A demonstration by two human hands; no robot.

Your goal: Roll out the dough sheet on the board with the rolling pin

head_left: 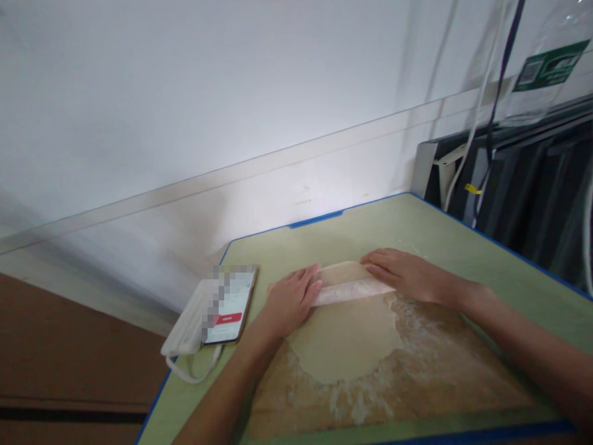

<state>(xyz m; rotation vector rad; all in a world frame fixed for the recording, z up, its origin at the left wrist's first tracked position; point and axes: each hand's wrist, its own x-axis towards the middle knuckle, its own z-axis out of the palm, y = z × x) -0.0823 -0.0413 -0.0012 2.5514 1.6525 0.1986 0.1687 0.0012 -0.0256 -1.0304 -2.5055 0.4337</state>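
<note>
A flattened sheet of dough (349, 343) lies on a floured wooden board (296, 411). Across its far part rests a flour-whitened rolling pin (349, 292), and some dough shows beyond it. My left hand (293, 300) is closed over the pin's left end, fingers pointing away from me. At the other end, my right hand (407, 275) is bent over the pin with its fingers turned inward. Both pin ends are hidden under my hands.
Left of the board, a phone (229, 306) leans on a white object with a strap (188, 324). The green tabletop (393, 216) has blue edges and meets a white wall. At the right are hanging cables (495, 105), a clear plastic bottle (542, 80) and dark panels (532, 179).
</note>
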